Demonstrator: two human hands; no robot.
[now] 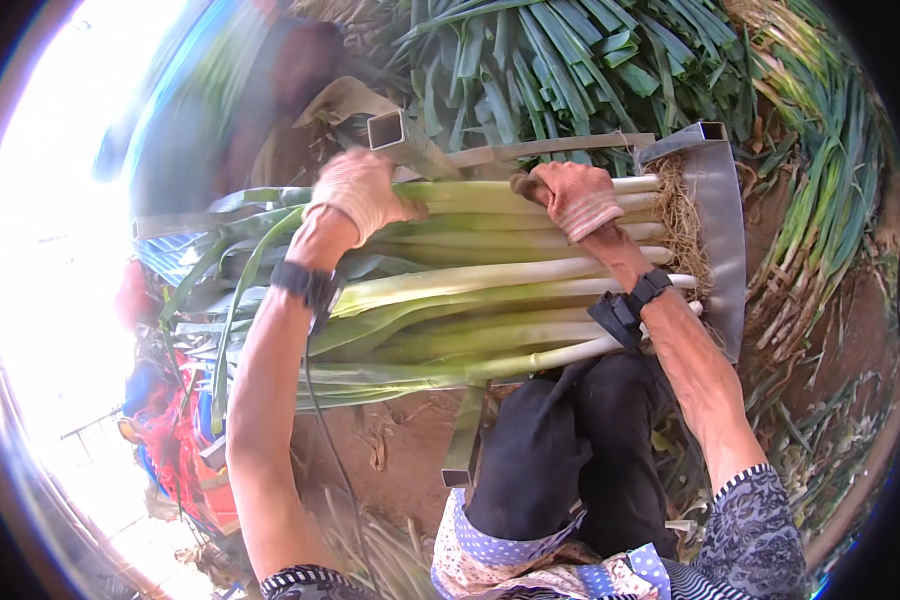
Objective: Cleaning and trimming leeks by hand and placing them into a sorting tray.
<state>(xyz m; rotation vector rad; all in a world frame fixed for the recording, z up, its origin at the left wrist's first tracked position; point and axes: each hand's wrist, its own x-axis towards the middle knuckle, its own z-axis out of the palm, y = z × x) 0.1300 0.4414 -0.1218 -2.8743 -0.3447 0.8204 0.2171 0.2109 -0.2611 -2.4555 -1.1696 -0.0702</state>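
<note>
Several long leeks (510, 272) lie side by side across a metal rack, roots to the right and green leaves to the left. Along their far edge, my gloved left hand (358, 195) is closed over the upper stem of the farthest leek (470, 194), beside a square metal post (410, 145). That hand is slightly blurred. Nearer the white end, my gloved right hand (575, 197) has its fingers curled round the same leek. The hairy roots (682, 230) sit against an upright metal plate (722, 250).
Behind the rack is a heap of green leek leaves (570, 65). More leeks (815, 220) lie on the ground at right. A second square metal post (463, 440) juts toward my knees. Red plastic strings (175, 440) hang at the lower left. A blurred person (290, 70) is at the far left.
</note>
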